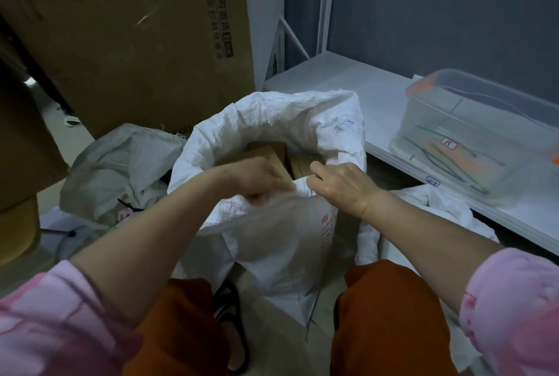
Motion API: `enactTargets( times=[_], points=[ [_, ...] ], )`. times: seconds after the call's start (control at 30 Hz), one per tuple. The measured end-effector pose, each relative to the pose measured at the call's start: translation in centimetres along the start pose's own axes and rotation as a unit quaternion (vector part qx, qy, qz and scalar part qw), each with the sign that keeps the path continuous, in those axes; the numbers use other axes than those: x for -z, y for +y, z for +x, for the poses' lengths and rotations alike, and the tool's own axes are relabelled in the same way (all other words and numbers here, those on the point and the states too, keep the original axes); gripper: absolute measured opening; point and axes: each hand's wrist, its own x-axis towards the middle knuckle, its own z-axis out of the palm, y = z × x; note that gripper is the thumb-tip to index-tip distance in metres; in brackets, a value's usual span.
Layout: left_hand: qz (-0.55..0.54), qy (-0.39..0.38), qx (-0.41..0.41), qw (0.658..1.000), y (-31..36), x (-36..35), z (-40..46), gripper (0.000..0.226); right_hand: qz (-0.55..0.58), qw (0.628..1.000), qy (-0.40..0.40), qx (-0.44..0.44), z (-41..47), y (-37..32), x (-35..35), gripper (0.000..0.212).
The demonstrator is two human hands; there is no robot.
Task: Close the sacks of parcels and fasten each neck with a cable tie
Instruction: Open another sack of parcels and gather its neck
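Gripping the near rim of the open white sack (272,139) (brown parcels (266,155) inside), both hands, left (257,179) and right (341,185), pinch its cloth; it stands on the floor beside the shelf (348,73).

We see pink sleeves with darker pink and purplish streaks pushed up well behind the left hand (257,177) and the right hand (338,185), forearms bare, with rust-orange trousers and a black strapped sandal below them.
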Motion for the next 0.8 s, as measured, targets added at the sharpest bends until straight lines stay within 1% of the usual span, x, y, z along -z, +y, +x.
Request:
enactTargets(
  times=[0.07,0.13,0.17,0.2,0.23,0.27,0.3,0.33,0.37,0.4,0.43,0.47,0.53,0.6,0.63,0.7,0.77,0.8],
  points=[
    [0.054,0.028,-0.008,0.998,0.2,0.6,0.8,0.027,0.0,1.0,0.007,0.008,-0.1,0.1,-0.2,0.035],
    [0.129,0.01,-0.015,0.992,0.3,0.1,1.6,0.021,0.006,1.0,0.012,0.014,-0.2,0.0,-0.6,0.033],
    [0.158,0.008,-0.013,0.987,0.4,-0.3,1.9,0.022,0.016,1.0,0.003,0.01,-0.3,-0.2,-0.6,0.033],
    [0.194,0.023,-0.016,0.981,0.5,-0.8,2.0,0.022,0.033,0.999,-0.018,-0.003,-0.3,-0.5,-0.5,0.034],
    [0.245,0.052,-0.019,0.968,0.6,-1.3,2.0,0.022,0.06,0.997,-0.047,-0.026,-0.2,-0.7,-0.5,0.035],
    [0.308,0.093,-0.028,0.946,0.6,-1.8,1.9,0.021,0.096,0.99,-0.086,-0.057,0.0,-0.8,-0.3,0.034],
    [0.373,0.14,-0.04,0.916,0.6,-2.4,1.8,0.02,0.136,0.977,-0.135,-0.089,0.4,-0.7,0.1,0.031],
    [0.424,0.181,-0.054,0.886,0.4,-3.0,1.6,0.018,0.19,0.955,-0.193,-0.123,0.9,-0.5,0.7,0.028],
    [0.456,0.21,-0.068,0.862,0.2,-3.6,1.5,0.017,0.24,0.932,-0.224,-0.155,1.5,-0.3,1.2,0.029],
    [0.47,0.227,-0.078,0.849,-0.1,-4.1,1.3,0.016,0.267,0.921,-0.224,-0.174,2.1,-0.3,1.8,0.031],
    [0.475,0.239,-0.087,0.842,-0.4,-4.6,1.2,0.018,0.27,0.92,-0.215,-0.185,2.6,-0.4,2.2,0.033],
    [0.473,0.246,-0.091,0.841,-0.6,-5.0,1.1,0.02,0.252,0.927,-0.207,-0.187,3.0,-0.6,2.2,0.033],
    [0.457,0.26,-0.096,0.845,-0.9,-5.9,0.8,0.027,0.215,0.938,-0.208,-0.177,3.5,-1.7,1.5,0.027],
    [0.43,0.274,-0.098,0.855,-1.3,-6.5,0.6,0.029,0.182,0.947,-0.205,-0.167,3.4,-2.8,0.7,0.015],
    [0.398,0.273,-0.094,0.871,-1.3,-6.6,0.5,0.03,0.16,0.952,-0.204,-0.16,3.2,-3.0,0.3,0.01],
    [0.288,0.246,-0.073,0.923,-1.3,-5.9,0.6,0.04,0.113,0.963,-0.201,-0.139,2.7,-3.2,-0.5,0.013],
    [0.179,0.184,-0.029,0.966,-1.1,-4.2,1.1,0.053,0.05,0.979,-0.169,-0.104,2.2,-3.5,-1.1,0.017],
    [0.133,0.138,-0.007,0.981,-1.0,-3.3,1.3,0.053,0.017,0.985,-0.148,-0.084,1.9,-3.7,-1.4,0.019]
  ],
)
